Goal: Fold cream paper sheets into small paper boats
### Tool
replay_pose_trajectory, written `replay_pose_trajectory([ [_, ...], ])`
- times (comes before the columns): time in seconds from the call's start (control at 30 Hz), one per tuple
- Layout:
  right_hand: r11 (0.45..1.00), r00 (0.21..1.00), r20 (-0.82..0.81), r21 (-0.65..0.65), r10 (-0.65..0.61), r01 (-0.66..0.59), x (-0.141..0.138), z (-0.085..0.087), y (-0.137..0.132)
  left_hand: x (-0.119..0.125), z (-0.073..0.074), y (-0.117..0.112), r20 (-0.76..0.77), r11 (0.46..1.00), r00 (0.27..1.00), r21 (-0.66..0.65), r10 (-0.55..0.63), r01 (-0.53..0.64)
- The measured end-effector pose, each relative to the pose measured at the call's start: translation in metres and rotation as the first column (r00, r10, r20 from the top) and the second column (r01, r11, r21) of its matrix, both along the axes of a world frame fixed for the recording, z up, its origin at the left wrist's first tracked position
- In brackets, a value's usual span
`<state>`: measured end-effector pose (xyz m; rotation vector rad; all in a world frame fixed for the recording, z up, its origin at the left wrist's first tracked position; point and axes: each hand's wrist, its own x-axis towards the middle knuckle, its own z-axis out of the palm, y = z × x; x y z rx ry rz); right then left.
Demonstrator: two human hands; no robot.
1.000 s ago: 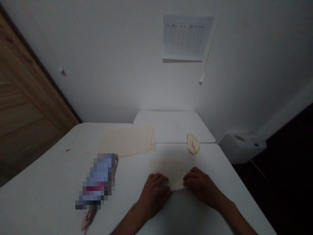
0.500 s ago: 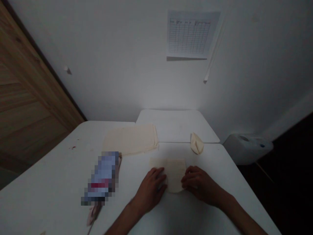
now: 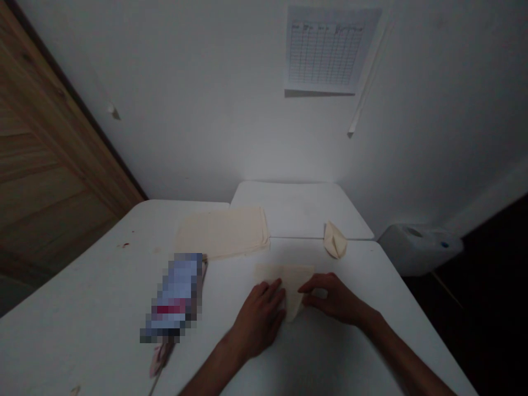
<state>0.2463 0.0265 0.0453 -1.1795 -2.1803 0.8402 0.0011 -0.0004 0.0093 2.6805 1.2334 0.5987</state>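
A thin cream sheet (image 3: 292, 302), perhaps cloth or pastry, lies on the white table in front of me, its lower right edge folded inward at a slant. My left hand (image 3: 264, 311) rests on the left part of the sheet with fingers stretched out, covering some of it. On the other side, my right hand (image 3: 330, 297) pinches the sheet's right edge between thumb and fingers. Beyond it sits a folded, pointed cream piece (image 3: 335, 242) of similar material. A stack of larger cream sheets (image 3: 223, 234) lies farther back on the left.
A pixelated blue-and-red item (image 3: 175, 294) lies left of my left arm, a pinkish strap-like part (image 3: 160, 357) under it. The white table (image 3: 103, 308) has seams and meets the wall. A printed chart (image 3: 325, 55) hangs there; a white container (image 3: 416, 250) stands off the right edge.
My right hand has moved left with the sheet's edge, and the lower right part of the sheet is now folded over. My left hand stays on the sheet. The view has shifted slightly.
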Motion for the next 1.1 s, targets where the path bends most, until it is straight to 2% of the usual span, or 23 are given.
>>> replay_pose_trajectory([
  [0.17, 0.998, 0.998, 0.016, -0.002, -0.062, 0.062, -0.01, -0.011, 0.007, 0.001, 0.002, -0.001, -0.052, 1.0, 0.999, 0.006, -0.016, 0.017],
  [0.37, 0.997, 0.995, -0.089, -0.071, -0.037, 0.031, -0.012, -0.027, 0.013, 0.001, 0.001, 0.002, -0.046, 0.997, 0.996, -0.004, -0.076, 0.076],
  [0.63, 0.996, 0.996, -0.038, -0.054, -0.075, 0.073, -0.015, -0.025, 0.014, 0.001, 0.0, 0.002, -0.071, 0.999, 0.996, -0.008, -0.05, 0.05],
  [0.83, 0.996, 0.996, 0.022, -0.042, -0.082, 0.083, -0.018, -0.027, 0.019, -0.001, 0.001, 0.002, -0.018, 0.998, 0.998, -0.019, -0.052, 0.052],
  [1.1, 0.99, 0.983, 0.147, 0.104, -0.106, 0.091, -0.029, -0.024, 0.024, -0.001, 0.002, 0.004, 0.079, 0.999, 0.997, -0.044, -0.024, 0.027],
])
